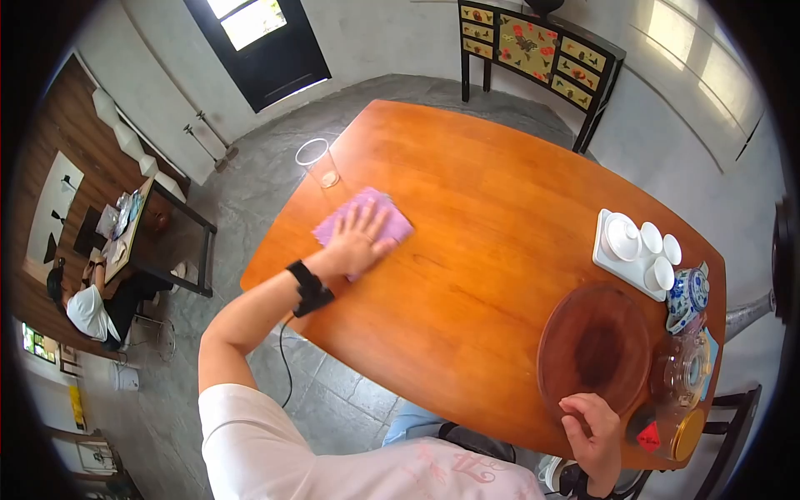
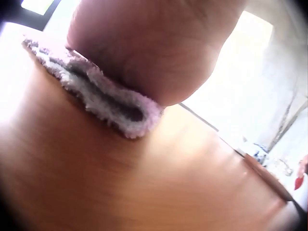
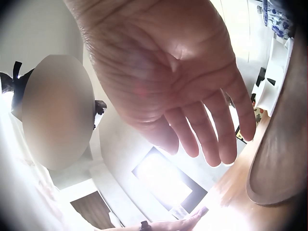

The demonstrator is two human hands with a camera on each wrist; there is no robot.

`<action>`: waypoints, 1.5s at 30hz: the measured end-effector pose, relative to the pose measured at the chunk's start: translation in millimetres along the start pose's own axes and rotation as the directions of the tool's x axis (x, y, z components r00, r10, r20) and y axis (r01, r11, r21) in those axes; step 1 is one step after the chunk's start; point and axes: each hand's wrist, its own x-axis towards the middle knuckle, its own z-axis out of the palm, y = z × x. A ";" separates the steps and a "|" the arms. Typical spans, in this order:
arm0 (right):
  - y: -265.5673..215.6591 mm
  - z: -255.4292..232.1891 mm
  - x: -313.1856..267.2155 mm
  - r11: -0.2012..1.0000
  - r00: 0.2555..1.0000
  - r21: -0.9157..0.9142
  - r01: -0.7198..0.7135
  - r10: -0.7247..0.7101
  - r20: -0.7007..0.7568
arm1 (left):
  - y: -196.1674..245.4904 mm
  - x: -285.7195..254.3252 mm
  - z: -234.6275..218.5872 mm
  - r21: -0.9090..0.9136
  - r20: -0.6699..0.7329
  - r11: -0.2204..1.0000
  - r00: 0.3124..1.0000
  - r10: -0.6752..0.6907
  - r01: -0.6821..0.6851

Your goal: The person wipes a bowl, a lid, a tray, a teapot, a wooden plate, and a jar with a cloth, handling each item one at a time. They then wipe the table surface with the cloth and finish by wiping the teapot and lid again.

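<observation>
My left hand lies flat with spread fingers on a folded pink-purple cloth, pressing it to the wooden table. In the left wrist view, the cloth's fluffy folded edge shows under the heel of the hand. A clear cup stands just beyond the cloth, near the table's far left edge. On the right, my right hand hovers at the near rim of a round dark-brown tray. Its fingers are loosely bent, and the palm shows nothing held.
Along the right edge stand a white tray with a lidded bowl and several small cups, a blue-and-white teapot, a glass pot and a gold-lidded jar. A person sits at another table on the left.
</observation>
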 end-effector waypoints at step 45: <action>-19.4 9.2 8.0 0.974 0.877 -0.060 0.217 -0.221 -0.427 | 243.8 -103.3 -167.7 -0.279 -0.318 0.495 0.566 0.761 -0.823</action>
